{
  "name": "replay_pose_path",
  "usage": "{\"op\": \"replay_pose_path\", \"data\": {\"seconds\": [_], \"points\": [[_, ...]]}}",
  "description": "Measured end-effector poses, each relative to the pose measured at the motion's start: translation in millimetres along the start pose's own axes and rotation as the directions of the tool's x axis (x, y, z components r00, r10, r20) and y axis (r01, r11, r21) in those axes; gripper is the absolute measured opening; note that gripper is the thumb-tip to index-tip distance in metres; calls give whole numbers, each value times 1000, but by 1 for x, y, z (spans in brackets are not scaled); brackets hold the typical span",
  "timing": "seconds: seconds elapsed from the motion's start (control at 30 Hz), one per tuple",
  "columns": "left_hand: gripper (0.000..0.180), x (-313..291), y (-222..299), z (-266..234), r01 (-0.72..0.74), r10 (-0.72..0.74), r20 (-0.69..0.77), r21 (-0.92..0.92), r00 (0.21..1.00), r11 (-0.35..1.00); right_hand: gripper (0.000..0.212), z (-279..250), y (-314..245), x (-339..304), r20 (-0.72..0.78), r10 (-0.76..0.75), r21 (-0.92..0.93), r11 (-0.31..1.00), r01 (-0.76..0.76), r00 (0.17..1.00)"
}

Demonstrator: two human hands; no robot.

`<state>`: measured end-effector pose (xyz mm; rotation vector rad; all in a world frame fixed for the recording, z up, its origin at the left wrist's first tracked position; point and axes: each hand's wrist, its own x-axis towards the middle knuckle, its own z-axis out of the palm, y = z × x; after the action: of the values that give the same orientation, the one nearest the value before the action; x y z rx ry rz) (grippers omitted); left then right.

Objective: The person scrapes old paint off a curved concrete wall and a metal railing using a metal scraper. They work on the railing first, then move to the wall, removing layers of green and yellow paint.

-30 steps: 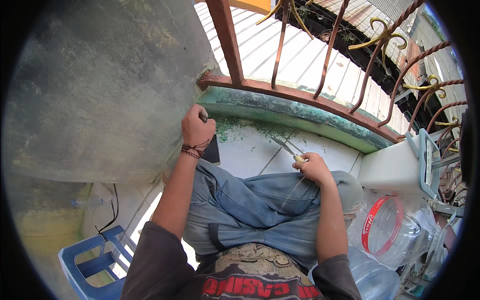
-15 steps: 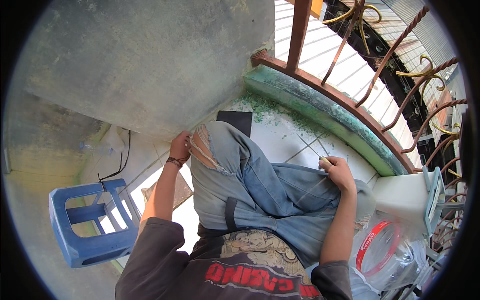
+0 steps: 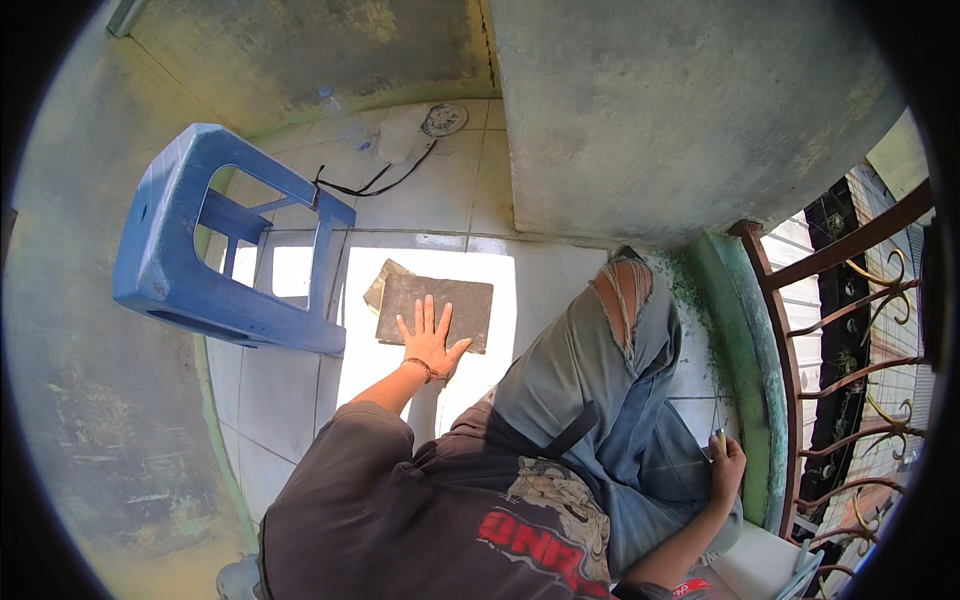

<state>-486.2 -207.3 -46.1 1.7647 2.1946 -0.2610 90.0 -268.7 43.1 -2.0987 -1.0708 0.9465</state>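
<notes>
My left hand [image 3: 430, 345] lies spread, fingers apart, on a dark, rough-looking rectangular sheet [image 3: 465, 302] in the sunlit patch of floor. A brownish piece [image 3: 385, 282] sticks out from under the sheet's left edge. Over at the right, beside my bent leg in torn jeans [image 3: 590, 400], my right hand [image 3: 728, 470] is closed on a small tool [image 3: 721, 438] with a pale yellowish handle and a thin tip. The fingers cover most of that tool, so its exact kind cannot be made out.
To the left a blue plastic stool [image 3: 190, 240] stands on the white tiles, a black strap [image 3: 375, 190] at its leg. Behind lie a clear bottle [image 3: 350, 122] and a round lid [image 3: 444, 120]. A green ledge [image 3: 755, 370] and metal railing [image 3: 790, 390] bound the right.
The view has swung to the left. My left hand has left my torn knee and now rests on the dark sheet. My right hand still holds the small tool beside my leg.
</notes>
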Motion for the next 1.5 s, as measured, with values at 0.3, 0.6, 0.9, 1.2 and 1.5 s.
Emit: {"op": "replay_pose_path", "data": {"seconds": [0.3,0.6,0.9,1.2,1.5], "points": [[85,12,32,1,-139,113,-172,-148,979,979,32,-3,-9,-3,7,12,-84,996,-11,1000],[79,72,146,-131,-651,253,-825,-172,505,739,35,3,-11,-10,-98,-69,-213,976,47,993],[78,161,178,-233,-269,426,-857,355,290,895,31,6,5,-8,-153,-108,-157,984,83,982],[82,131,172,-255,-431,373,-903,256,214,865,51,1,-18,-16,-55,-72,-340,939,49,996],[88,82,205,-461,-296,341,-938,345,-64,891,57,0,-35,-25,-9,6,-390,921,-10,1000]]}}
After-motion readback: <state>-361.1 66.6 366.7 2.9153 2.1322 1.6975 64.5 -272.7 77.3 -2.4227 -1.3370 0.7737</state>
